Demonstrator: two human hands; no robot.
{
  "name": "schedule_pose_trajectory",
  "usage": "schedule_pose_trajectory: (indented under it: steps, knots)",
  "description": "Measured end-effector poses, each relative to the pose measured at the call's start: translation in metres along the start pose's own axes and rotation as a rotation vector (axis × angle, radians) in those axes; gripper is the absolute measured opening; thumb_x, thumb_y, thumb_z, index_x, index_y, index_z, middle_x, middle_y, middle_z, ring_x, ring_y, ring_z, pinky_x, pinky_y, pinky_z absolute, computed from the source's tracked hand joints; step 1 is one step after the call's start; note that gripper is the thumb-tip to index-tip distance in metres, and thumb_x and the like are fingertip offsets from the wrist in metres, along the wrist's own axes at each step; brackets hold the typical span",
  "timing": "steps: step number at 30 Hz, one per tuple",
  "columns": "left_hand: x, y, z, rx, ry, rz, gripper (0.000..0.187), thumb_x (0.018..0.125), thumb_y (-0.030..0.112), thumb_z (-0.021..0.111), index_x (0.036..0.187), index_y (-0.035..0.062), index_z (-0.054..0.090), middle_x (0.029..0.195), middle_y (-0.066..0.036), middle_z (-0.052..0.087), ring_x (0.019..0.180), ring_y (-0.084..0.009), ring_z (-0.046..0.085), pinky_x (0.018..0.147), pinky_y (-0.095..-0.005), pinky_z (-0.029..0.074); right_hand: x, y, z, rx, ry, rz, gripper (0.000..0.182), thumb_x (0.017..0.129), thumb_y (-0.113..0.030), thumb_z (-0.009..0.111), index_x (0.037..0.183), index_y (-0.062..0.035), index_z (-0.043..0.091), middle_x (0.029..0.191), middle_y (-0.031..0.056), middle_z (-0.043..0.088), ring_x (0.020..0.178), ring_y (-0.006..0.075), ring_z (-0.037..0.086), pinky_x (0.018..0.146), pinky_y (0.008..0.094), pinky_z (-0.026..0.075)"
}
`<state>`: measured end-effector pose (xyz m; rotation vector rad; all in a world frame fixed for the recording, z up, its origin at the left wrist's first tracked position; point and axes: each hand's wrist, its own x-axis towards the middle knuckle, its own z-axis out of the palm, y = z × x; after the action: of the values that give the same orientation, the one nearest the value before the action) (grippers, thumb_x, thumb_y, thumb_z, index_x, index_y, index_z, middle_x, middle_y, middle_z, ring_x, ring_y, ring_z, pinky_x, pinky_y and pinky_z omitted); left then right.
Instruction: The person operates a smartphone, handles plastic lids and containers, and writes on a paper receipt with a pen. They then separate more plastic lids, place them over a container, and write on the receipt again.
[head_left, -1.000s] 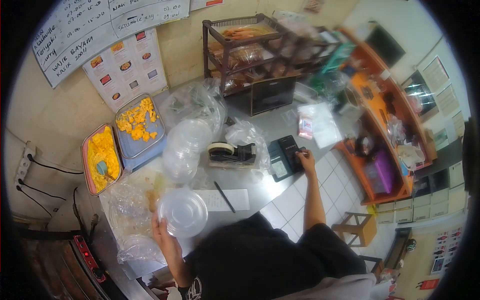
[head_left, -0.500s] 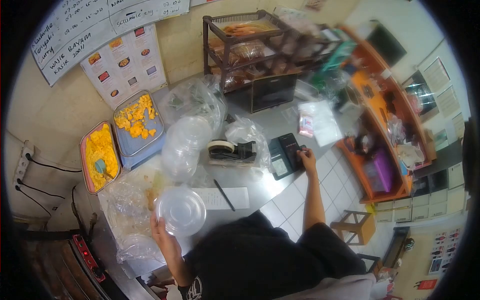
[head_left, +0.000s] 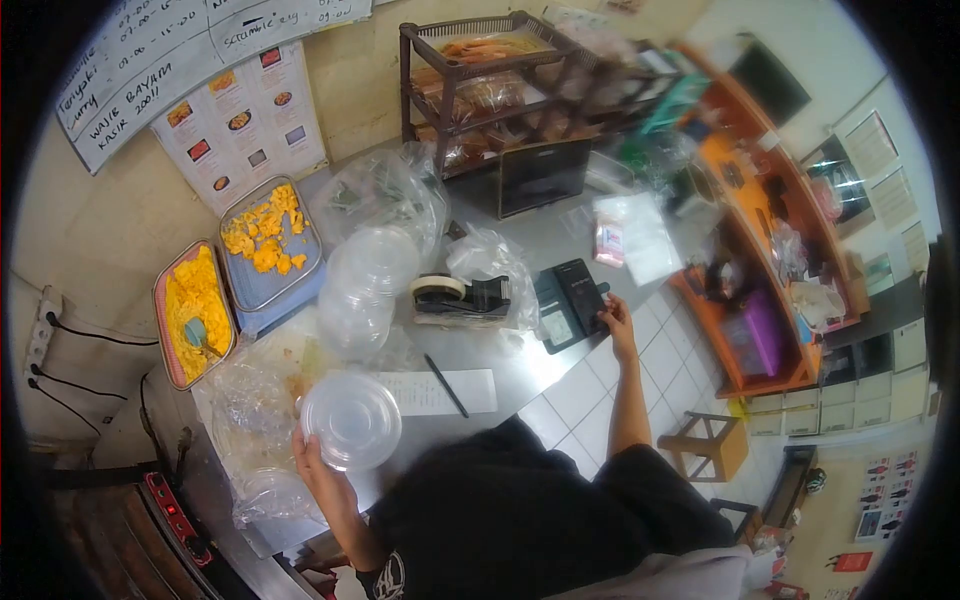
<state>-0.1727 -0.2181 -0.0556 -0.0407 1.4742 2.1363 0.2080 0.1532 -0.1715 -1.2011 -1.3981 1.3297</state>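
My left hand (head_left: 322,472) is closed on the edge of a round clear plastic bowl (head_left: 352,422), over the near left part of the metal counter. Wrinkled clear plastic bags (head_left: 250,385) lie beside it. At the counter's right edge, my right hand (head_left: 617,322) has its fingers curled at the side of a phone (head_left: 580,295). The phone is in a dark wallet case (head_left: 560,325) lying unfolded. Between the hands are a black pen (head_left: 445,383) on a written paper slip (head_left: 400,390) and a tape dispenser (head_left: 460,300).
Two trays of yellow scrambled egg (head_left: 195,310) (head_left: 268,240) stand at the left wall. Stacked clear containers (head_left: 360,300) occupy mid-counter. A brown rack (head_left: 480,75) and a dark panel (head_left: 543,178) are at the back. A wooden stool (head_left: 710,445) stands on the tiled floor.
The view has shifted slightly. The reddish marks on the phone's screen have given way to pale ones. Both hands stay at the bowl and the phone.
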Motion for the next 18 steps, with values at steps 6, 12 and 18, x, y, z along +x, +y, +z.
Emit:
schedule_pose_trajectory:
  steps: [6,12,18]
  knots:
    - [0.001,-0.001,-0.006,0.025,-0.041,0.02,0.039,0.088,0.016,0.046,0.123,0.0004,0.042,0.117,-0.013,0.05,0.108,-0.0211,0.049,0.093,-0.0329,0.037,-0.001,-0.005,0.005,-0.009,0.008,0.046,0.049,0.076,-0.001,0.057,0.123,-0.0031,0.043,0.101,0.0047,0.05,0.091,0.0134,0.05,0.084,0.0243,0.04]
    - [0.001,-0.003,-0.006,0.014,0.032,0.002,0.04,0.088,0.016,0.047,0.124,-0.0005,0.042,0.119,-0.013,0.049,0.109,-0.0212,0.048,0.094,-0.0332,0.037,0.001,0.002,0.006,-0.124,0.001,-0.011,0.047,0.078,-0.003,0.058,0.122,-0.0034,0.044,0.102,0.0041,0.049,0.093,0.0127,0.049,0.083,0.0243,0.04]
    - [0.002,-0.005,-0.007,0.026,0.022,0.003,0.039,0.088,0.016,0.047,0.123,-0.0004,0.043,0.118,-0.013,0.05,0.108,-0.0211,0.049,0.093,-0.0328,0.037,0.006,0.011,0.001,-0.086,0.048,-0.012,0.041,0.081,-0.003,0.056,0.121,-0.0045,0.046,0.101,0.0032,0.048,0.091,0.0112,0.047,0.081,0.023,0.039]
